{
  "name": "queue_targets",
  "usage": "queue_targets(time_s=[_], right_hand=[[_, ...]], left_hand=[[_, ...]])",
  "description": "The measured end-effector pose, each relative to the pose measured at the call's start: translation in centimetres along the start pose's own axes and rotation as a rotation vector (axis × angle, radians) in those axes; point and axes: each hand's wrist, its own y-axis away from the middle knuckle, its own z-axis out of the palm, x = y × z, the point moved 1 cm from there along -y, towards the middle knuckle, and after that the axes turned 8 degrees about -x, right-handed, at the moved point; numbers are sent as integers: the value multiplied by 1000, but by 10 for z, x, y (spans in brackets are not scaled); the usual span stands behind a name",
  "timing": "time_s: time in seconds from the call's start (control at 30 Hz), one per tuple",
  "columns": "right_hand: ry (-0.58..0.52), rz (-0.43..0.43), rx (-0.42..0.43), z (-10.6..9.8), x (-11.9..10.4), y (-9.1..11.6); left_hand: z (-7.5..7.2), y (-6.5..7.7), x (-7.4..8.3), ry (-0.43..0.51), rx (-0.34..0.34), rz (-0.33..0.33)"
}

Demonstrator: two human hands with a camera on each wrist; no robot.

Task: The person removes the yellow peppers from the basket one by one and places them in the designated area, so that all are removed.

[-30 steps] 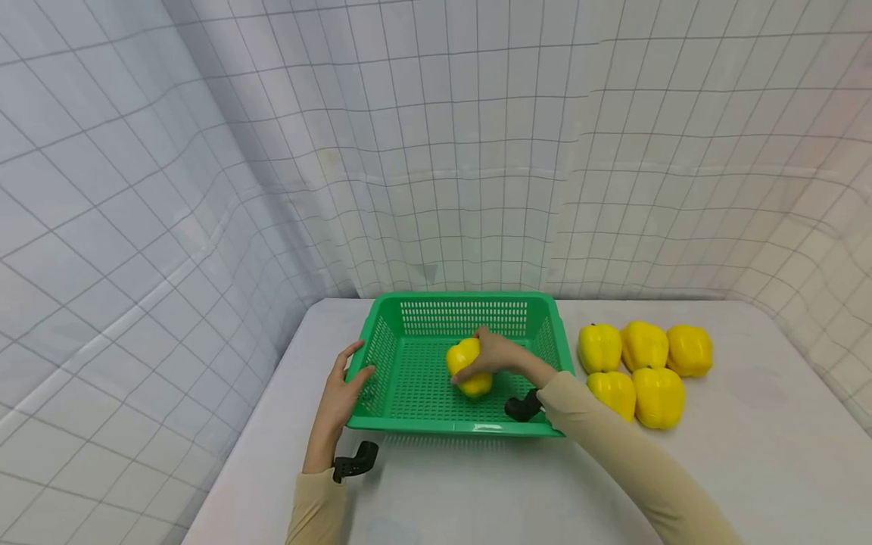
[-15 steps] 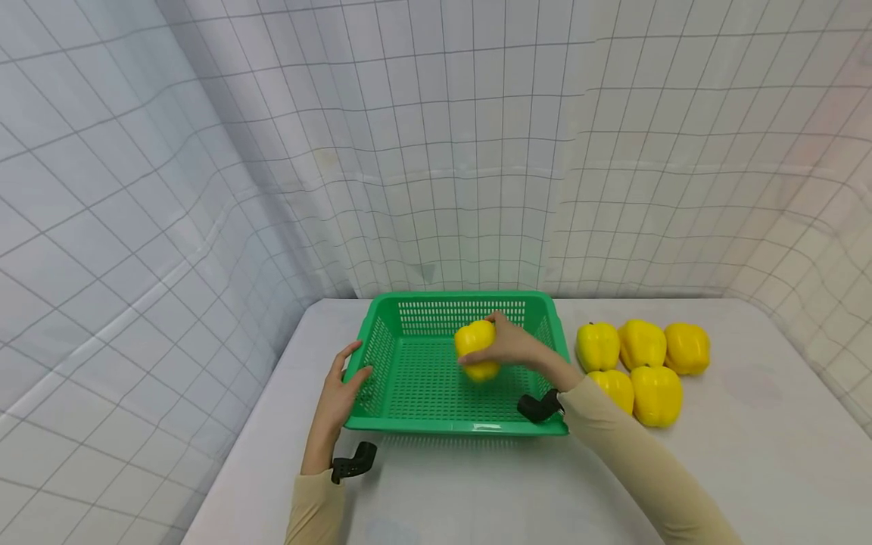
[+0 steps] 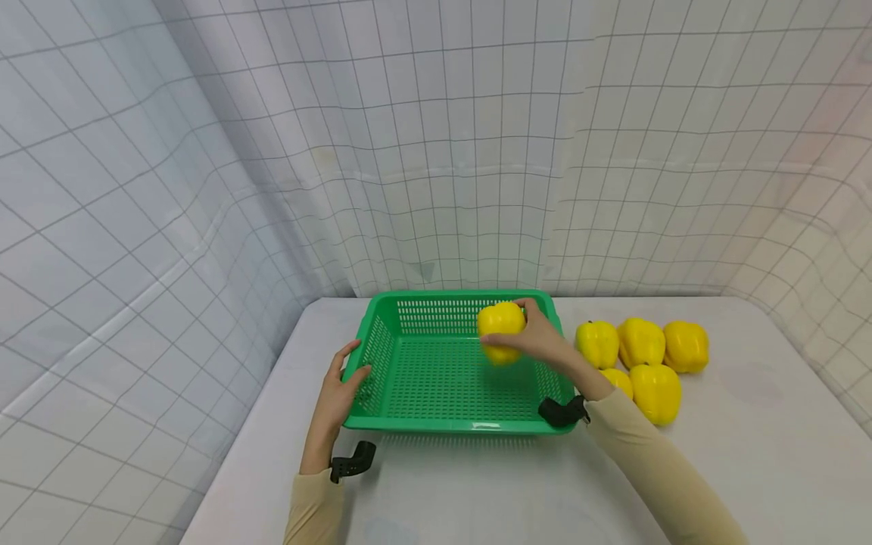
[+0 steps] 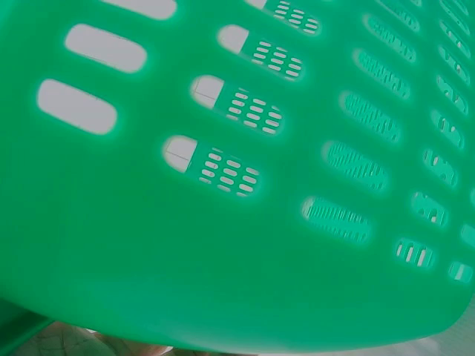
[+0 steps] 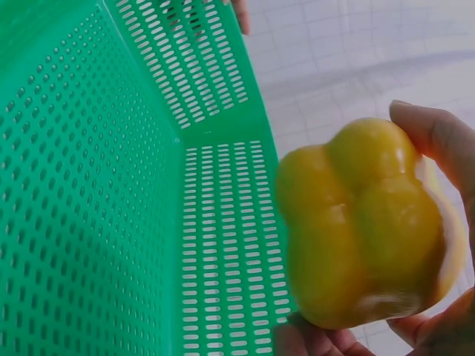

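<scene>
My right hand (image 3: 541, 337) grips a yellow bell pepper (image 3: 499, 325) between thumb and fingers, held up over the right part of a green plastic basket (image 3: 459, 425). In the right wrist view the lobed end of the yellow bell pepper (image 5: 356, 230) faces the camera, with the basket's slotted wall (image 5: 226, 245) beside it. No other pepper shows inside the basket. At the basket's left side my left hand (image 3: 337, 397) holds the rim, thumb toward the inside and fingers outside. The left wrist view is filled by the basket's wall (image 4: 148, 237), which hides most of that hand.
Several yellow bell peppers (image 3: 642, 344) lie grouped on the white table (image 3: 756, 424) to the right of the basket; the right forearm partly covers one. White sheets with a grid pattern (image 3: 477, 151) hang behind and at the sides.
My right hand has lifted the yellow bell pepper from low in the basket and carried it up and to the right. The left hand stays on the rim.
</scene>
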Motion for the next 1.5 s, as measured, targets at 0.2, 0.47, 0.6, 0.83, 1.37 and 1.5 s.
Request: queue_targets(time_s=[0.2,0.47,0.6,0.83,1.37,1.5], right_hand=[[-40,-9,57,-9,3,11],[-81,0,127,-27,6,30],[-82,-4,182,-40,11,45],[-57,27,306,-62,25,71],[-50,86,486,-105,65,120],[-35,96,533,-115,78,132]], left_hand=[[0,0,0,1,-1,-4],[0,0,1,-11,-1,-5],[0,-1,1,-11,-6,-8],[0,-1,2,-4,-10,-13],[-2,0,1,-3,4,-11],[-1,0,1,-7,-6,-12]])
